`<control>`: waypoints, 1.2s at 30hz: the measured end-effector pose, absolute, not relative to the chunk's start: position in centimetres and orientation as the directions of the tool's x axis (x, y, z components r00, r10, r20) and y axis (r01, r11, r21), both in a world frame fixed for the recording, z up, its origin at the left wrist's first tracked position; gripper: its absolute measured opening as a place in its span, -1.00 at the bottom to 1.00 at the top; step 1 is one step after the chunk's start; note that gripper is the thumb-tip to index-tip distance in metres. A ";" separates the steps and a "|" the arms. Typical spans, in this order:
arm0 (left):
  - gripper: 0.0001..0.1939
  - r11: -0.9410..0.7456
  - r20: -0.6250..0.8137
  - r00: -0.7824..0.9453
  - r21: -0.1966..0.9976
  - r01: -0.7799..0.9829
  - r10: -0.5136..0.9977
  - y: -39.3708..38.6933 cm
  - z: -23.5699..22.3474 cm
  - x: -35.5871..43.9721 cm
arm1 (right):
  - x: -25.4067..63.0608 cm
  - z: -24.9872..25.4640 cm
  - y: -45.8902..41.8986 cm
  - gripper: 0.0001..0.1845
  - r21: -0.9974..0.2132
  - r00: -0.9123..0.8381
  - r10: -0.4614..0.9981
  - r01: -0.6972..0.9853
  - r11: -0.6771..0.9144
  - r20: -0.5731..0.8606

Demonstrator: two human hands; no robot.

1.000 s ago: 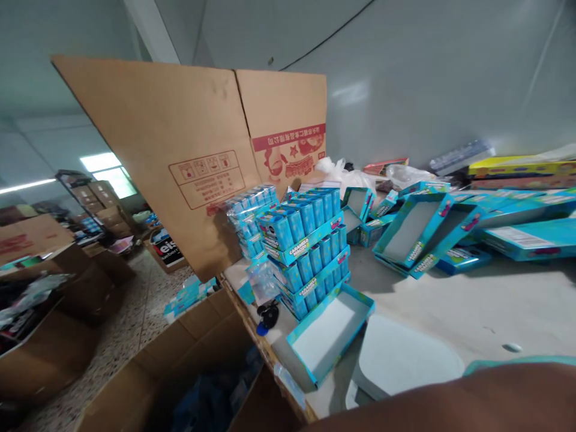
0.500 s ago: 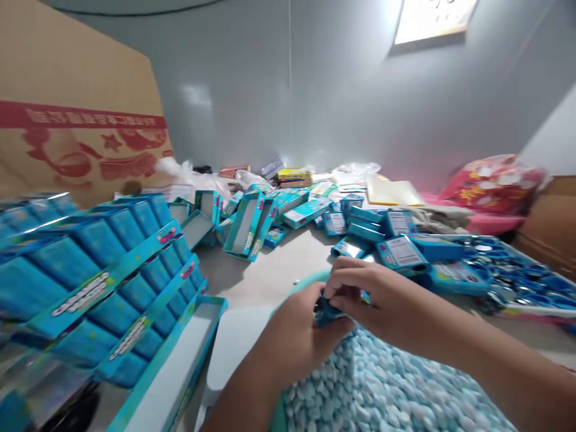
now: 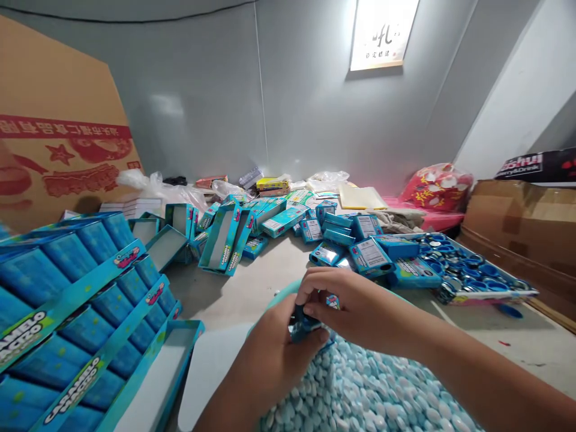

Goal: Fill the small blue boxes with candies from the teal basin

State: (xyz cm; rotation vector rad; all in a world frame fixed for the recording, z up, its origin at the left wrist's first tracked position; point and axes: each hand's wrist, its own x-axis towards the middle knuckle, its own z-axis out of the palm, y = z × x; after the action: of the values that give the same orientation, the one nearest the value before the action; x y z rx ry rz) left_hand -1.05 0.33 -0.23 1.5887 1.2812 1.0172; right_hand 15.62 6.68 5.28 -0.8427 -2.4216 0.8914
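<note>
Above a tub (image 3: 287, 292) of pale blue and white pebble-like sweets (image 3: 387, 387), I hold a small blue box (image 3: 307, 329) in both hands. My left hand (image 3: 275, 345) wraps round it from the left, thumb along the near side. From the right, my right hand (image 3: 344, 300) bends its fingers over the top and pinches at a dark blue part there. The fingers hide most of the box, so I cannot make out exactly what they pinch. A bit of printed colour shows beneath the right palm.
Stacked display trays (image 3: 90, 300) of blue boxes stand at left, beside an open tray (image 3: 153, 375). Loose blue boxes (image 3: 371, 257) and cartons (image 3: 220, 237) lie behind the tub. A tray of blue round caps (image 3: 477, 270) sits at right, near a brown carton (image 3: 517, 228).
The view has turned to the right, so the scene sits further left and more of the brown carton shows. Both hands stay on the small blue box, with little change in grip.
</note>
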 end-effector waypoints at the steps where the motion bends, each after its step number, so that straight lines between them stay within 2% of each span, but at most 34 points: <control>1: -0.63 -0.128 0.083 0.156 0.944 0.303 0.984 0.4 -0.3 -1.0 | 15.7 5.3 6.7 -0.77 -0.690 -0.720 0.671 0.396 0.606 0.177; 7: -0.65 -0.103 0.061 0.136 0.936 0.335 0.989 0.5 -0.7 -1.1 | 15.8 4.9 6.9 -0.79 -0.714 -0.707 0.672 0.353 0.605 0.220; 10: -0.63 -0.101 0.075 0.086 0.933 0.347 0.993 0.4 -0.8 -1.0 | 15.7 4.7 7.0 -0.80 -0.740 -0.652 0.679 0.263 0.619 0.337; 15: -0.58 -0.230 0.289 -0.126 0.907 0.352 0.949 -0.1 0.3 -1.7 | 15.8 4.7 7.1 -0.86 -0.728 -0.496 0.629 -0.010 0.686 0.599; 18: -0.53 -0.227 0.333 -0.294 0.912 0.342 0.896 -0.7 1.6 -4.4 | 15.8 4.6 7.0 -0.84 -0.734 -0.394 0.652 -0.097 0.672 0.648; 19: -0.51 -0.206 0.320 -0.345 0.922 0.327 0.883 -1.0 1.9 -5.7 | 15.7 4.5 7.0 -0.83 -0.745 -0.400 0.661 -0.089 0.661 0.635; 21: -0.50 -0.166 0.287 -0.424 0.939 0.300 0.859 -1.7 2.1 -8.7 | 15.4 4.2 6.8 -0.86 -0.768 -0.528 0.648 -0.011 0.641 0.549; 23: -0.53 -0.152 0.258 -0.483 0.957 0.248 0.837 -2.4 1.7 -11.8 | 14.8 3.5 6.5 -0.88 -0.754 -0.733 0.567 0.113 0.648 0.377; 25: -0.53 -0.115 0.156 -0.509 0.987 0.111 0.847 -2.9 0.8 -14.2 | 14.1 2.6 5.9 -0.76 -0.688 -0.882 0.433 0.199 0.698 0.184; 27: -0.53 -0.029 0.040 -0.446 0.999 0.031 0.894 -3.3 -0.1 -15.7 | 13.2 1.7 5.2 -0.76 -0.611 -0.946 0.311 0.193 0.768 0.092; 29: -0.56 0.080 -0.043 -0.331 0.992 0.098 0.943 -3.4 -0.6 -16.2 | 12.5 1.2 4.5 -0.86 -0.567 -0.964 0.252 0.163 0.808 0.082; 31: -0.57 0.156 -0.113 -0.196 0.964 0.217 0.974 -3.5 -0.8 -15.9 | 12.1 1.0 4.1 -0.93 -0.568 -0.961 0.264 0.174 0.805 0.079; 33: -0.54 0.186 -0.177 -0.057 0.945 0.270 0.983 -3.4 -0.7 -15.3 | 12.0 1.2 3.9 -0.90 -0.590 -0.955 0.290 0.200 0.782 0.060; 36: -0.48 0.087 -0.095 0.037 0.981 0.172 0.995 -3.3 -0.5 -14.9 | 12.3 1.4 3.8 -0.85 -0.619 -0.955 0.297 0.224 0.753 0.015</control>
State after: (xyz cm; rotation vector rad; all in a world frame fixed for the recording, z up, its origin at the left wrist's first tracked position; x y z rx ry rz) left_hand -14.87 -3.27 -0.52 1.2842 1.3410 1.0227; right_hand 12.32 3.78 1.44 -0.4229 -2.8354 0.9791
